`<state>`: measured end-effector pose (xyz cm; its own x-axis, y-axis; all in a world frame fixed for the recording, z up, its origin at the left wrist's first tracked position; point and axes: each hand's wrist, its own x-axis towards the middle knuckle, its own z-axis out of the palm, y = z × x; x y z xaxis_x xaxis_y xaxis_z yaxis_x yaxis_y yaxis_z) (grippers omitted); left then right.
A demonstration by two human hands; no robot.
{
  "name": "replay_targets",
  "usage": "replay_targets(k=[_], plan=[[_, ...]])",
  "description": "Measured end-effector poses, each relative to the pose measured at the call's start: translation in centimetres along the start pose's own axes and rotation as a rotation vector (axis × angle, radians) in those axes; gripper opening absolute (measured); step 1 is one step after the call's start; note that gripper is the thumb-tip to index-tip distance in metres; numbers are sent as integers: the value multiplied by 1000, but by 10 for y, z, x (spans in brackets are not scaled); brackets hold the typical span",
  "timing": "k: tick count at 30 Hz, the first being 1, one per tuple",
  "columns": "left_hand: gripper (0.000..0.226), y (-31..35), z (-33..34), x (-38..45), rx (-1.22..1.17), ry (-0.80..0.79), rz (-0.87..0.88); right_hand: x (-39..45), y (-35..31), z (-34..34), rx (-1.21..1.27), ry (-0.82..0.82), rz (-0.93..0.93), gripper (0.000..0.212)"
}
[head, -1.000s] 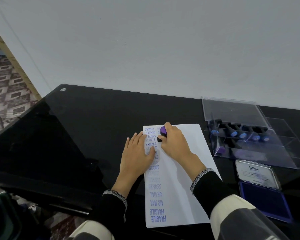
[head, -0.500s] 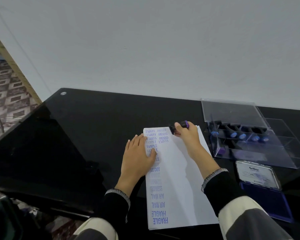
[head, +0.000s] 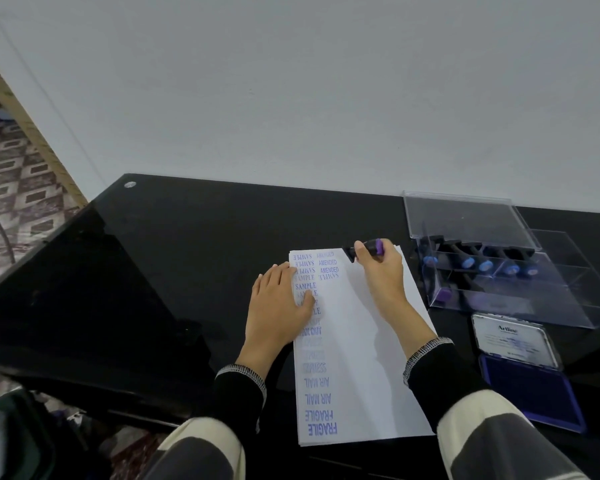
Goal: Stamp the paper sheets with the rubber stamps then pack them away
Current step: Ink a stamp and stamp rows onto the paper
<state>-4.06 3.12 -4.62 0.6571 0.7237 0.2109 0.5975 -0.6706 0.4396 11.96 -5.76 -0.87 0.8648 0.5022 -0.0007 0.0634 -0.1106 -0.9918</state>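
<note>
Pinched in the right hand, the stamp lies on its side above the far edge of the paper, fingers and thumb curled round its handle. Its long axis runs left to right: the black base points left, toward the printed columns, and the purple cap points right, toward the case. A second ago it stood upright, pressed down beside the SAMPLE column; now it is lifted, tipped over and carried toward the sheet's far right corner, and AMENDED prints show where it stood. The left hand lies flat on the sheet's left edge, fingers straight over the SAMPLE prints, holding nothing, much as it did before. Right of the paper, just beside its edge, the open clear case holds a row of blue-capped stamps, its lid tilted up behind. Nearer the person, the ink pad lies open by the table's front right. Left of the paper the black top stretches bare to its edge.
</note>
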Motion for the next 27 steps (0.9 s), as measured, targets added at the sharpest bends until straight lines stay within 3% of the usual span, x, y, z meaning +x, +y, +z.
replay_targets(k=[6, 10, 14, 17, 20, 22, 27], plan=[[45, 4, -5, -3, 13, 12, 42, -36, -27, -35, -36, 37, -155, 27], [25, 17, -13, -6, 252, 71, 204, -60, -33, -85, 52, 62, -124, 11], [32, 47, -19, -8, 393, -3, 98, -88, -28, -146, 102, 156, -75, 11], [30, 87, -15, -27, 41, 46, 119, -105, -15, -186, 41, 238, -19, 29], [23, 132, -3, -58, -367, -136, 284, -119, -2, -214, -144, 300, 1, 47], [29, 156, 9, -77, -382, -259, 430, -127, 1, -226, -281, 331, -47, 53], [81, 179, 39, -101, -177, -353, 515, -132, 3, -237, -624, 336, -81, 47]])
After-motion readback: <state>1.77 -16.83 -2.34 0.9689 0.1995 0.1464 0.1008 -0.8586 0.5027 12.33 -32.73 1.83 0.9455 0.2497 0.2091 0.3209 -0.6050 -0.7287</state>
